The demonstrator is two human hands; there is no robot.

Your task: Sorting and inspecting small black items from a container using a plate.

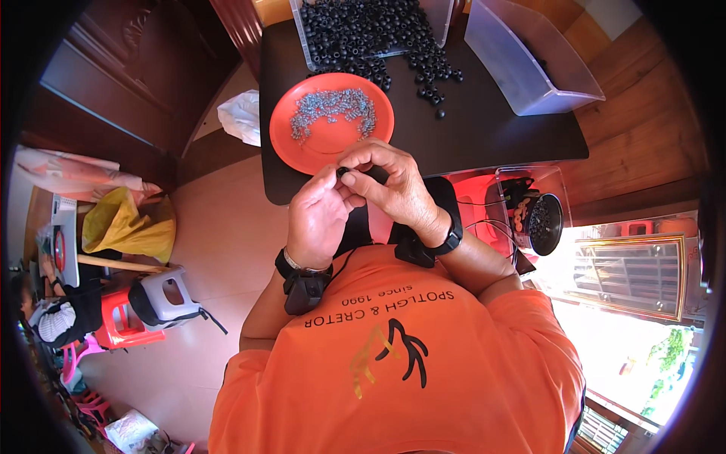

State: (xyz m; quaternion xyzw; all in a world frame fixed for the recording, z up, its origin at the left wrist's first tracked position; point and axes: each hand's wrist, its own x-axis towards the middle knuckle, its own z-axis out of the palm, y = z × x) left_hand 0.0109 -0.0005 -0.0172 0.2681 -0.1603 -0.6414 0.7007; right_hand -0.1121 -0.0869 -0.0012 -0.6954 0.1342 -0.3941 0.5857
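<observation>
A small round black piece sits between the fingertips of my two hands, near the front rim of a red plate. My left hand has its palm turned up and its fingertips closed against the piece. From the other side, my right hand pinches it between thumb and forefinger; the fingers partly hide it. Many tiny silvery-grey metal parts lie in an arc on the red plate. Beyond it, a heap of hollow round black pieces fills a clear bin and spills onto the dark table.
A second translucent bin stands at the table's far right. Below the table's right side are a clear box, cables and a round black dish of small parts. Plastic stools and a yellow bag are at the left.
</observation>
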